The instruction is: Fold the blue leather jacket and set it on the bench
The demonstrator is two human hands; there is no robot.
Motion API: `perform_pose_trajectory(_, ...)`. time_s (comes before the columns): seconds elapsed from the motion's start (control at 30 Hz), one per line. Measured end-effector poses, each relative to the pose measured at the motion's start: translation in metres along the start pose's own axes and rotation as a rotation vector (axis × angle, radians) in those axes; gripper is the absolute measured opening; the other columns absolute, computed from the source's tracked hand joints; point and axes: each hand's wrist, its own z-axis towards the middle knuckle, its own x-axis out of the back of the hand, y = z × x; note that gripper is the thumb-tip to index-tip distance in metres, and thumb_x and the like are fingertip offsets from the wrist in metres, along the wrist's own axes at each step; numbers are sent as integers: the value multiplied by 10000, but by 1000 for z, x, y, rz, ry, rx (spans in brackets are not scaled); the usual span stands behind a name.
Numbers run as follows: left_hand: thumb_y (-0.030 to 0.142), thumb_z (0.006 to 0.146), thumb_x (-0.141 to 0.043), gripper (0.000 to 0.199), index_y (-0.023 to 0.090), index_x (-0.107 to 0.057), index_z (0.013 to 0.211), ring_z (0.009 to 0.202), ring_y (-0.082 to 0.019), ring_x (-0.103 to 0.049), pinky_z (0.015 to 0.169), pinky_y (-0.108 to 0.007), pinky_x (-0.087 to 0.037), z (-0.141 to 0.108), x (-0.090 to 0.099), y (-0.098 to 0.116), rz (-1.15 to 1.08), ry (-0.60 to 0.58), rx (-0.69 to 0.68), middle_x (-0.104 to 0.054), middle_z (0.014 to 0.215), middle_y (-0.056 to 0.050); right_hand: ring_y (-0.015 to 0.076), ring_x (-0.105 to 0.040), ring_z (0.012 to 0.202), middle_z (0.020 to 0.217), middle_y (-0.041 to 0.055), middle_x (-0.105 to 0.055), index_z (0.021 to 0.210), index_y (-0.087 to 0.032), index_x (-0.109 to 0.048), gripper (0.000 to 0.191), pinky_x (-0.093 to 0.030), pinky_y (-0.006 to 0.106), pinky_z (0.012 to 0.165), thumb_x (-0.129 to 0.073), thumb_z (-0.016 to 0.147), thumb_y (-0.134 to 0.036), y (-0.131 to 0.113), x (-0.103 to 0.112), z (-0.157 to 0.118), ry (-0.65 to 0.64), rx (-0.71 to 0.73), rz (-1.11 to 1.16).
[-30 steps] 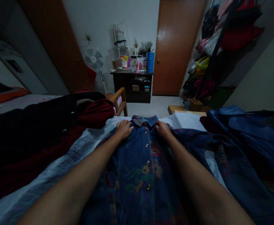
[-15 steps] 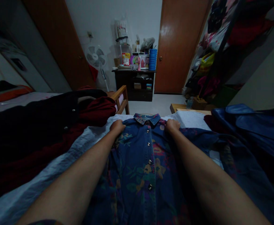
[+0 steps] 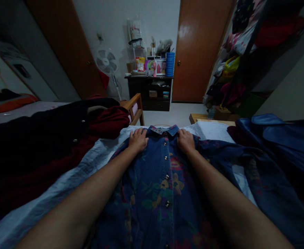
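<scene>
A dark blue denim shirt (image 3: pixel 152 180) with a floral print lies front side up on the bed, its collar (image 3: pixel 172 130) pointing away from me and its row of metal snaps down the middle. My left hand (image 3: pixel 138 140) rests on the shirt just left of the collar, fingers apart over the cloth. On the other side, my right hand (image 3: pixel 185 141) lies on the upper front by the collar, its fingers bent down against the fabric. The shirt's right-hand sleeve (image 3: pixel 227 147) stretches out to the right. My left forearm covers part of the left side.
Dark and maroon clothes (image 3: pixel 63 138) are heaped at the left on a pale blue sheet (image 3: pixel 95 162). A shiny blue bag-like item (image 3: pixel 284 141) lies at the right. Beyond the bed are a wooden chair (image 3: pixel 137 107), a black cabinet (image 3: pixel 146 91) and a fan (image 3: pixel 106 60).
Both hands have moved inward from the shirt's shoulder edges toward the collar. They gripped the shoulders before and now rest on the cloth. The shirt has stayed nearly in place.
</scene>
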Motion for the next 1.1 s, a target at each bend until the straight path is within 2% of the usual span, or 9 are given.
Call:
perform_pose_trajectory(0.1, 529, 928, -401, 596, 257, -367, 1457, 1432, -323, -240, 1124, -569, -199, -13, -1, 6, -60, -311, -149, -321, 1557, -105, 251, -379, 1324, 1479, 120, -421, 1371, -176, -455, 484, -290, 370, 1054, -423, 944, -403, 2, -8, -6, -217, 56, 50)
perform_pose_trajectory(0.2, 575, 939, -336, 646, 272, -278, 1507, 1452, -317, -210, 1129, -541, -210, -26, -1, 3, -69, -434, -187, -221, 1601, -100, 266, -320, 1376, 1517, 116, -375, 1388, -176, -452, 510, -251, 407, 1090, -379, 962, -446, 8, -9, -14, -271, 23, 21)
perform_pose_trajectory(0.33, 474, 960, -352, 576, 266, -306, 1496, 1449, -311, -232, 1135, -538, -197, -37, 9, -3, -5, -459, -120, -240, 1594, -109, 268, -399, 1315, 1440, 126, -464, 1385, -175, -469, 497, -288, 397, 1071, -367, 966, -422, 10, 1, -33, -248, -4, 27)
perform_pose_trajectory(0.5, 361, 881, -532, 562, 237, -425, 1419, 1345, -352, -411, 1075, -552, -303, -63, 40, 9, 13, -513, -64, -393, 1507, -159, 279, -358, 1355, 1475, 124, -431, 1376, -156, -485, 491, -276, 392, 1094, -425, 937, -368, -4, 11, -68, -263, -73, 37)
perform_pose_trajectory(0.67, 459, 810, -600, 644, 271, -444, 1406, 1390, -368, -335, 1094, -574, -272, -119, 74, 24, -10, -557, -60, -361, 1534, -123, 304, -261, 1421, 1550, 117, -329, 1453, -147, -382, 566, -234, 466, 1121, -414, 938, -380, -34, 23, -111, -251, -166, 133)
perform_pose_trajectory(0.77, 518, 758, -628, 734, 295, -417, 1425, 1426, -392, -248, 1094, -638, -212, -159, 89, 23, -62, -569, -34, -281, 1575, -119, 293, -192, 1451, 1592, 65, -248, 1455, -200, -383, 548, -220, 483, 1126, -422, 931, -356, -56, 34, -137, -222, -71, 187)
perform_pose_trajectory(0.87, 503, 697, -685, 782, 334, -425, 1415, 1445, -431, -152, 1070, -682, -194, -199, 101, 17, -87, -532, 27, -200, 1602, -109, 270, -223, 1446, 1580, 52, -283, 1445, -227, -401, 524, -220, 493, 1126, -413, 940, -367, -74, 44, -164, -328, 83, 239)
perform_pose_trajectory(0.97, 433, 707, -687, 686, 331, -496, 1357, 1391, -439, -275, 1033, -616, -320, -234, 110, 10, -90, -463, 88, -230, 1581, -118, 282, -233, 1445, 1576, 63, -292, 1448, -229, -403, 523, -199, 517, 1130, -392, 954, -401, -83, 50, -188, -413, 136, 241)
perform_pose_trajectory(1.1, 274, 769, -627, 582, 279, -520, 1341, 1198, -319, -516, 984, -441, -428, -262, 111, 3, -135, -357, 120, -444, 1387, -136, 296, -200, 1457, 1600, 61, -226, 1474, -234, -371, 565, -189, 494, 1142, -403, 950, -441, -86, 58, -216, -451, 147, 215)
